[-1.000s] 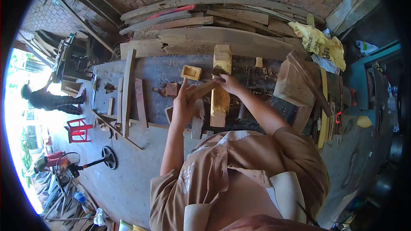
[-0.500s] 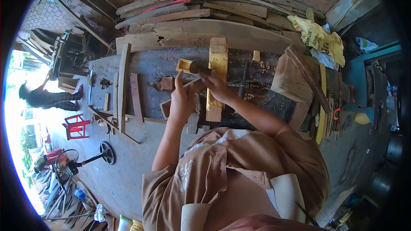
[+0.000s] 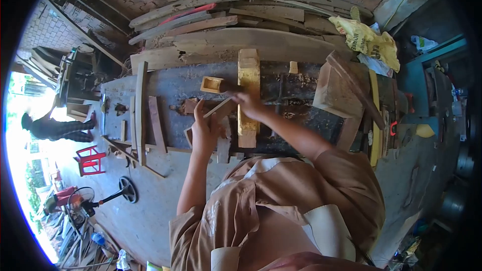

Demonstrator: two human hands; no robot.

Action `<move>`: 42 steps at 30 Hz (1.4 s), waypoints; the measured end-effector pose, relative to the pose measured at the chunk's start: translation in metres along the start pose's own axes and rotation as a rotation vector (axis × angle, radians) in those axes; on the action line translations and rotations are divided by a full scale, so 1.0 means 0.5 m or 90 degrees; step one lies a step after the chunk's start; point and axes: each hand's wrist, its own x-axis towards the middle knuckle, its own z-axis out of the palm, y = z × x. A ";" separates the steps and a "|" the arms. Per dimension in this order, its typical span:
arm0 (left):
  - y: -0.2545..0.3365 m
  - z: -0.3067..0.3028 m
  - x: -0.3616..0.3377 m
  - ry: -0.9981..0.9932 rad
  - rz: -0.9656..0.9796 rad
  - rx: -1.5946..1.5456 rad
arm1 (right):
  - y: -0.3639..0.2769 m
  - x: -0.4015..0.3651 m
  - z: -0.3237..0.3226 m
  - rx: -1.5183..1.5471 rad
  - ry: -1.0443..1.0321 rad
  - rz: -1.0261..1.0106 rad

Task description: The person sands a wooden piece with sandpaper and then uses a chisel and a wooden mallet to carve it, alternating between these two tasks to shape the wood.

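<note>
My left hand is closed around a wooden piece with a pale straight edge, its index finger pointing up along it. My right hand crosses the golden-yellow wooden beam, fingers curled at the far end of that piece. A dark brown thing shows just above those fingers; I cannot tell what the right hand grips. Close above both hands lies a small pale wooden box-like block with a hollow. Left of my left hand is a small brown block.
The dark workbench bears long boards at left and a big wood block with a dark bar leaning over it at right. Planks lie behind. A red stool, a fan and another person are at left.
The whole view has shifted slightly left and down. My right hand sits a little lower against the yellow beam; my left hand keeps its hold on the wooden piece.
</note>
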 end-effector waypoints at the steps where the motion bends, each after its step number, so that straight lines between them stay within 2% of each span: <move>1: 0.014 -0.003 -0.001 -0.007 -0.032 -0.021 | -0.051 -0.012 -0.004 0.022 -0.057 -0.010; 2: 0.024 -0.008 -0.001 -0.017 -0.064 -0.039 | -0.072 -0.018 0.000 0.020 -0.057 -0.006; 4: 0.028 -0.007 -0.005 -0.020 -0.037 -0.018 | -0.090 -0.030 0.012 0.092 0.012 -0.213; 5: 0.027 -0.006 -0.008 -0.014 -0.034 -0.005 | -0.078 -0.038 0.009 0.109 -0.019 -0.149; 6: 0.026 -0.005 -0.009 -0.005 -0.030 0.006 | -0.056 -0.039 0.010 0.109 -0.020 -0.149; 8: 0.028 -0.006 -0.017 -0.005 -0.017 -0.007 | -0.001 -0.031 0.014 0.086 0.057 0.001; 10: 0.031 -0.010 -0.021 -0.004 0.000 -0.016 | 0.038 -0.005 -0.021 -0.115 -0.042 0.195; 11: 0.033 -0.011 -0.022 -0.008 -0.015 -0.003 | 0.108 0.004 -0.004 -0.336 0.070 0.054; 12: 0.036 -0.013 -0.022 -0.013 -0.028 0.009 | 0.085 0.007 -0.005 -0.333 0.071 0.051; 14: 0.047 -0.020 -0.014 -0.022 -0.048 0.005 | -0.016 0.017 -0.026 -0.174 -0.117 0.151; 15: 0.041 -0.020 -0.009 -0.020 -0.038 -0.005 | -0.059 -0.003 -0.007 -0.019 -0.065 0.075; 16: 0.035 -0.016 -0.006 -0.021 -0.033 -0.018 | -0.092 -0.019 0.008 0.051 -0.028 -0.093; 18: 0.037 -0.015 -0.004 -0.037 -0.043 -0.028 | -0.152 -0.037 0.022 0.050 0.018 -0.172; 20: 0.021 -0.012 -0.002 -0.007 0.009 -0.071 | -0.115 -0.043 0.039 0.059 0.049 -0.147; 22: 0.006 -0.013 -0.011 -0.005 0.000 -0.057 | -0.046 -0.023 0.042 0.066 0.080 -0.133; 24: 0.005 -0.013 -0.017 -0.005 -0.035 -0.069 | 0.039 0.011 0.018 -0.085 0.008 0.109; 26: 0.011 -0.010 -0.021 0.000 -0.027 -0.043 | 0.024 0.031 0.002 -0.096 0.006 0.092; 27: 0.013 -0.011 -0.018 0.000 -0.017 -0.018 | -0.034 0.024 -0.004 -0.119 -0.033 0.057; 30: 0.046 -0.021 -0.006 -0.019 -0.089 -0.084 | -0.165 -0.018 0.027 0.137 -0.051 -0.073; 34: 0.011 -0.013 -0.020 0.013 -0.037 -0.070 | -0.099 -0.022 0.038 0.126 -0.011 -0.123; 36: -0.009 -0.012 -0.034 0.012 -0.050 -0.084 | -0.009 0.000 0.032 -0.044 0.021 0.017; 37: -0.012 -0.013 -0.037 0.005 -0.056 -0.100 | 0.006 0.012 0.023 -0.042 0.020 0.015; 39: 0.000 -0.013 -0.038 0.013 -0.057 -0.090 | 0.026 0.031 0.011 -0.234 0.031 -0.035; 42: 0.012 -0.015 -0.031 0.018 -0.045 -0.088 | -0.083 0.011 0.006 -0.207 -0.017 0.014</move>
